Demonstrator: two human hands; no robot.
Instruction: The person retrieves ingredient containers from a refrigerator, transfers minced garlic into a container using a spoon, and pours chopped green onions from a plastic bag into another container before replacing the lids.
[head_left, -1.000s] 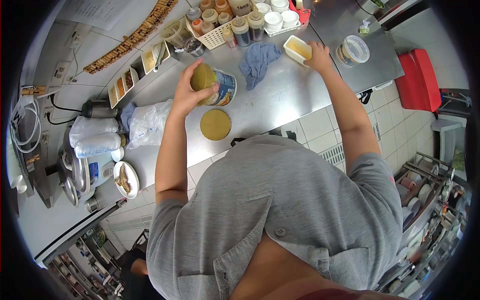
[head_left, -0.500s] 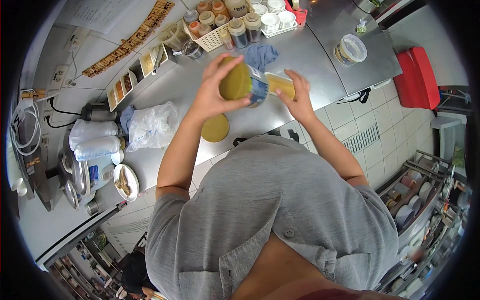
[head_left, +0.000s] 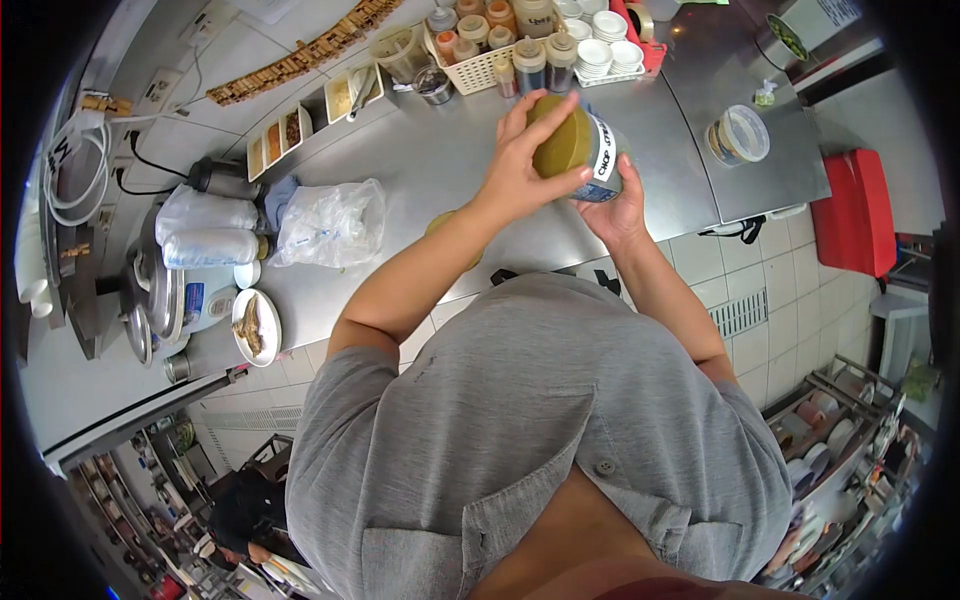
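Note:
Both hands hold a jar (head_left: 611, 150) with an olive-yellow end (head_left: 562, 140), tilted above the steel counter. Its body looks clear and bluish, and a white label with dark handwriting starting "CHOP" faces me. My left hand (head_left: 520, 165) wraps round the olive end, fingers over the top and thumb below. My right hand (head_left: 622, 208) grips the other end from the lower right, thumb raised along its side; the rest of its fingers are hidden behind the jar. A flat olive-yellow disc (head_left: 473, 262) lies on the counter, partly covered by my left forearm.
Behind the jar stand a basket (head_left: 480, 72) of sauce bottles and stacked white dishes (head_left: 597, 58). A plastic bag (head_left: 335, 225) and a plate with food (head_left: 273, 330) lie left. Right are a clear tub (head_left: 738, 135) and a red bin (head_left: 852, 215). A person (head_left: 245, 510) is behind.
My right hand has closed on the jar, which has turned so its label shows. The yellow rectangular thing by my right hand is no longer visible. The view has shifted.

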